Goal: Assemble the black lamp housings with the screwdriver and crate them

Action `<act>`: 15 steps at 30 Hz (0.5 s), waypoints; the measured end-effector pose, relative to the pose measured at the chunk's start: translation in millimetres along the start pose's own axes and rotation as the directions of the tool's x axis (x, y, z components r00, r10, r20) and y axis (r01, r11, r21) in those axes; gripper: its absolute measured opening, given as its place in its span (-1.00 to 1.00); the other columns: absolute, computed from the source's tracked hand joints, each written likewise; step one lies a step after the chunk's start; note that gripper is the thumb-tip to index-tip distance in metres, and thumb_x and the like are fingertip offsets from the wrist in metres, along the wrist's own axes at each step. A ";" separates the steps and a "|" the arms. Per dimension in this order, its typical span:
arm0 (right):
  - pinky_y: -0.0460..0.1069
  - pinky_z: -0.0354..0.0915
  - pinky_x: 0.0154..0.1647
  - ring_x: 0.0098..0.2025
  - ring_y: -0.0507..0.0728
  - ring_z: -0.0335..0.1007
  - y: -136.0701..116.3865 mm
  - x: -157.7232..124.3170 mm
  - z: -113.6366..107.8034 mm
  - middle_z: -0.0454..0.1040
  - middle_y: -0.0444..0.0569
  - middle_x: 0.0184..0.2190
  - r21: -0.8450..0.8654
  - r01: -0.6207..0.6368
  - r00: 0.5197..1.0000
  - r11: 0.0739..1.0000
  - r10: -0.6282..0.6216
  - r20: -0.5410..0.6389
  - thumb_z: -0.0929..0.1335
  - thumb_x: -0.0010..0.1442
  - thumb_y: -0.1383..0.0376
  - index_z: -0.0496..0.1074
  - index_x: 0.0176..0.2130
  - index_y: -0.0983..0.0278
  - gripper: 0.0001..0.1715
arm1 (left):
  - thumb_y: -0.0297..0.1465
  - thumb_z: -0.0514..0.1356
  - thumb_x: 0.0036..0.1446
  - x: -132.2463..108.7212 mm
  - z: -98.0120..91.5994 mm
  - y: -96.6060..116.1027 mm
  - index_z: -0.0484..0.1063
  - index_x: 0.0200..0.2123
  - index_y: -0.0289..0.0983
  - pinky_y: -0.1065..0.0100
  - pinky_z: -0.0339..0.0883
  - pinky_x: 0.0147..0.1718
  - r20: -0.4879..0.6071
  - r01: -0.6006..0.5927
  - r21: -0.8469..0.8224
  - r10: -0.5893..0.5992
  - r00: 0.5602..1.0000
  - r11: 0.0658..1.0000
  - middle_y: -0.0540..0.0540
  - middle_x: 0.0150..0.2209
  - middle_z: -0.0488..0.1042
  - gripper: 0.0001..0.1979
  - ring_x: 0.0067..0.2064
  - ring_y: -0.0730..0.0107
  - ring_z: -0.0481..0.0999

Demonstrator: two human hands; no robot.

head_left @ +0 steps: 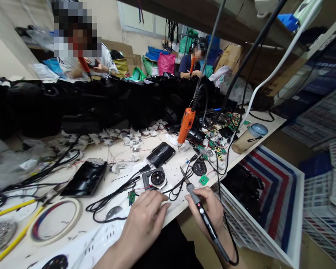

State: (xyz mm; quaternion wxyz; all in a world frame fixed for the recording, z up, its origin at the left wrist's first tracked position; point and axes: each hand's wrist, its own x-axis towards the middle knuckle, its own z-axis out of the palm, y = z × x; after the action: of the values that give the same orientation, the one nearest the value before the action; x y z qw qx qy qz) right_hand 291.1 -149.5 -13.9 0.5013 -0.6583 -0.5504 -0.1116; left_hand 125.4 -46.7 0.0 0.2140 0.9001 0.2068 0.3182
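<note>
My right hand is closed around a black soldering iron, its tip pointing up and away over the bench near a round black speaker part. My left hand rests on the white bench edge with fingers curled together, fingertips beside a small green circuit board with red wires. I cannot make out whether those fingers hold anything. A black cable loops just left of that hand.
An orange electric screwdriver hangs over the bench. Black plastic casings, small motors, green boards, tape rolls and yellow wires litter the bench. A lidded cup stands at the right edge. Two people sit across.
</note>
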 end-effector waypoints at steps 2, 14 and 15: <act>-0.07 0.36 -0.45 -0.48 0.05 0.38 -1.4 -0.7 4.3 0.40 -0.12 -0.49 0.011 0.001 1.000 1.000 -0.001 -0.015 0.39 0.15 0.39 0.33 -0.25 0.23 -0.84 | -0.48 0.10 0.22 6.8 -4.1 13.0 0.36 -0.29 -0.26 0.35 0.32 -0.33 -0.026 -0.011 -0.089 0.009 1.000 0.996 -0.08 -0.37 0.45 -0.94 -0.33 0.36 0.43; -0.11 0.27 -0.56 -0.53 0.02 0.28 -13.9 -1.6 17.8 0.30 -0.15 -0.53 0.119 0.101 0.994 0.988 -0.104 0.023 0.24 0.22 0.42 0.31 -0.21 0.26 -0.88 | -0.49 0.15 0.20 13.4 0.4 30.5 0.46 -0.15 -0.23 0.39 0.35 -0.32 0.015 -0.124 -0.302 0.135 0.991 0.945 -0.11 -0.31 0.43 -0.83 -0.28 0.38 0.43; -0.10 0.27 -0.56 -0.53 0.03 0.28 -13.7 -2.0 18.1 0.30 -0.15 -0.52 0.128 0.106 0.994 0.986 -0.110 0.026 0.23 0.22 0.43 0.31 -0.20 0.26 -0.86 | -0.50 0.14 0.20 12.4 0.0 29.9 0.46 -0.15 -0.24 0.38 0.35 -0.32 0.026 -0.125 -0.308 0.140 0.990 0.943 -0.11 -0.31 0.42 -0.83 -0.28 0.37 0.43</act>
State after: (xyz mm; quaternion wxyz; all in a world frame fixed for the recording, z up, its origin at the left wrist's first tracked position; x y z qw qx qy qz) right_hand 271.5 -138.0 -16.5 0.5260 -0.5961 -0.5995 -0.0925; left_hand 141.3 -65.0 21.5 0.3336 0.8753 0.0889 0.3386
